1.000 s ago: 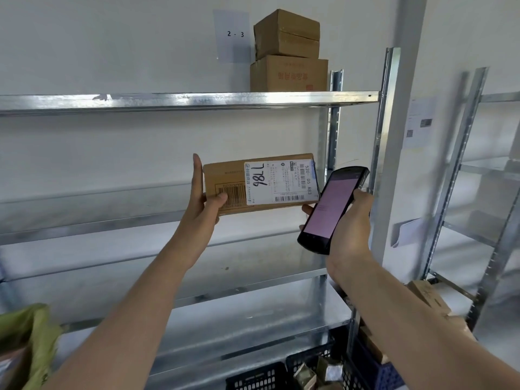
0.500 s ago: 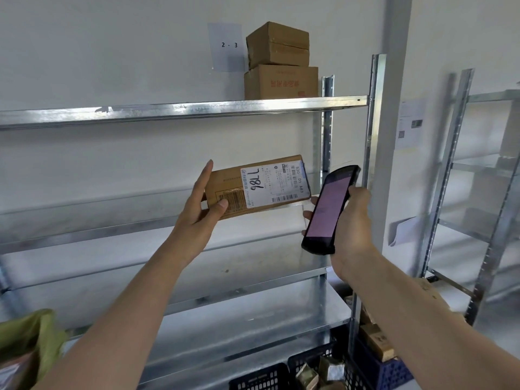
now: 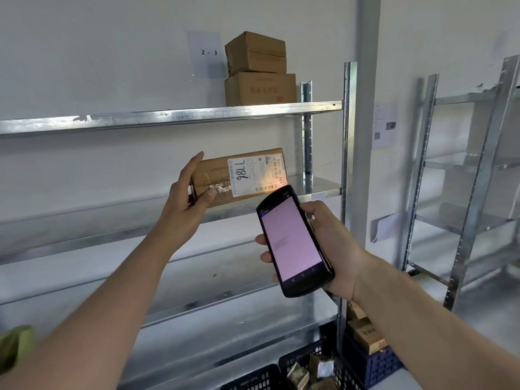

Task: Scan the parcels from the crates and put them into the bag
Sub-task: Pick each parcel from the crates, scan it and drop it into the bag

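My left hand point(image 3: 187, 197) holds a flat brown cardboard parcel point(image 3: 222, 175) up in front of the shelf, thumb on its front and fingers behind its left end. A white shipping label marked "98LL" faces me, and an orange light spot falls on its lower right corner. My right hand point(image 3: 332, 246) grips a black handheld scanner point(image 3: 294, 242) just below and right of the parcel, with the pink screen toward me. Black crates point(image 3: 284, 374) with small parcels stand at the bottom. A green bag point(image 3: 15, 346) shows at the left edge.
A metal shelving rack point(image 3: 168, 118) fills the view; two stacked cardboard boxes point(image 3: 259, 70) sit on its top shelf under a "2 - 3" sign. A blue crate point(image 3: 378, 364) with brown boxes stands bottom right. A second metal rack point(image 3: 461, 192) stands at the right.
My right hand has brought the scanner down and turned its screen toward me, under the parcel's right end. The orange light now falls on the label. The parcel has hardly moved.
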`<state>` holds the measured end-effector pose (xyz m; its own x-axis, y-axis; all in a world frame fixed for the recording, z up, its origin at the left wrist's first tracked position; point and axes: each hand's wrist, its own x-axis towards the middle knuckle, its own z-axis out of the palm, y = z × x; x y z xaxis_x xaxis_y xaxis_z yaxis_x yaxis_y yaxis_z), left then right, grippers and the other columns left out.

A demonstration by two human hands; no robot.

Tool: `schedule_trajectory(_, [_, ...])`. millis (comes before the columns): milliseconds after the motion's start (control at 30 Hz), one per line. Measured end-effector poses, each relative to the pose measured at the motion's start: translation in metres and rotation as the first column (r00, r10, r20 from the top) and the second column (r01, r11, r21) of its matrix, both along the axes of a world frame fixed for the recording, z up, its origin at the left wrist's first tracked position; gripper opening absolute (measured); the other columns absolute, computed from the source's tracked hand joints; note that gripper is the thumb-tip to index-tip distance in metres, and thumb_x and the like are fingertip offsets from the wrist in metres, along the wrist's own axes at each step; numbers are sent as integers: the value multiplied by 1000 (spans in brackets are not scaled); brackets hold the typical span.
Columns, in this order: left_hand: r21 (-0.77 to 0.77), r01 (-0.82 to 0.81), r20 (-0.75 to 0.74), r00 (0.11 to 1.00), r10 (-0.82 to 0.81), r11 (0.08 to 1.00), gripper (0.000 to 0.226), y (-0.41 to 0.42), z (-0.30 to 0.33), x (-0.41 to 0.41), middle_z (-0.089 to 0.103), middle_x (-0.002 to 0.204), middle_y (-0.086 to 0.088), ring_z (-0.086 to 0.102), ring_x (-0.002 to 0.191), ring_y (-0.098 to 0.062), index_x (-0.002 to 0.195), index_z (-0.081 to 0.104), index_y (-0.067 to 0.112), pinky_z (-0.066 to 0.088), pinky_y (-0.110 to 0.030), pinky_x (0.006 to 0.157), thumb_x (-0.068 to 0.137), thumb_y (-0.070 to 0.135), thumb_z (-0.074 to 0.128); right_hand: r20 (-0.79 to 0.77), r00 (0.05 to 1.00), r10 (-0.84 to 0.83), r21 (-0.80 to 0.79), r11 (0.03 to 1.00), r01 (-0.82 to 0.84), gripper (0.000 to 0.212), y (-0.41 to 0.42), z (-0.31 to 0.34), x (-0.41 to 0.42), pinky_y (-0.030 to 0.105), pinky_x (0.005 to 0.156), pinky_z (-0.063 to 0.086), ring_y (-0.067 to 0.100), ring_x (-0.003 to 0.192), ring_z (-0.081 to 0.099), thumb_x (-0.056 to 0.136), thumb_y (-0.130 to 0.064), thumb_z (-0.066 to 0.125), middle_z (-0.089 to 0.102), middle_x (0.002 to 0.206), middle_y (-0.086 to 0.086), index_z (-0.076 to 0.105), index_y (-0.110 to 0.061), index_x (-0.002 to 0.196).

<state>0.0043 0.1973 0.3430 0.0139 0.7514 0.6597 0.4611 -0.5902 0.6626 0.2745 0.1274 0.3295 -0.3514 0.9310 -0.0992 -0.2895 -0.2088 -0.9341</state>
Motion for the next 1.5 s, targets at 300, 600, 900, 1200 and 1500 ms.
schedule_trajectory(300, [-13, 18, -8, 1000, -18, 1000, 69, -6, 0, 13, 50, 148, 5, 57, 134, -18, 150, 27, 68, 46, -2, 91, 107, 24, 59, -60, 995, 76, 17, 997, -75, 61, -20, -1, 9, 50, 82, 58, 41, 102, 71, 106, -58, 39, 73, 129, 24, 69, -16, 138])
schedule_trajectory(600, [5, 42, 11, 999, -42, 999, 68, -17, 4, 25, 55, 146, 5, 60, 131, -15, 149, 30, 65, 47, -3, 91, 107, 19, 59, -103, 987, 126, 32, 992, -124, 61, -33, 2, 20, 48, 79, 60, 40, 100, 72, 106, -56, 38, 72, 129, 25, 70, -13, 137])
schedule_trajectory(900, [-52, 3, 75, 997, 1, 999, 80, -39, 2, 45, 51, 147, 9, 52, 109, 30, 153, 5, 64, 38, 8, 83, 108, 21, 56, -159, 987, -29, 112, 993, 47, 59, -31, -2, 22, 48, 79, 62, 36, 103, 74, 109, -58, 31, 76, 125, 19, 66, -20, 138])
schedule_trajectory(1200, [-104, -90, 205, 973, 110, 991, 71, -86, -21, 44, 59, 137, 14, 56, 105, 24, 154, 28, 60, 50, -17, 98, 105, 24, 65, -254, 957, -138, 129, 976, 175, 57, -33, -10, -3, 47, 76, 62, 31, 97, 75, 108, -52, 30, 75, 126, 17, 65, -20, 139])
schedule_trajectory(1500, [-171, -217, 370, 890, 266, 961, 58, -152, -36, -43, 66, 130, 11, 58, 130, -16, 135, 45, 60, 50, -52, 113, 100, 23, 73, -207, 978, -27, 164, 985, 62, 57, -70, -16, -99, 53, 84, 62, 30, 99, 75, 109, -53, 28, 74, 128, 18, 66, -20, 135])
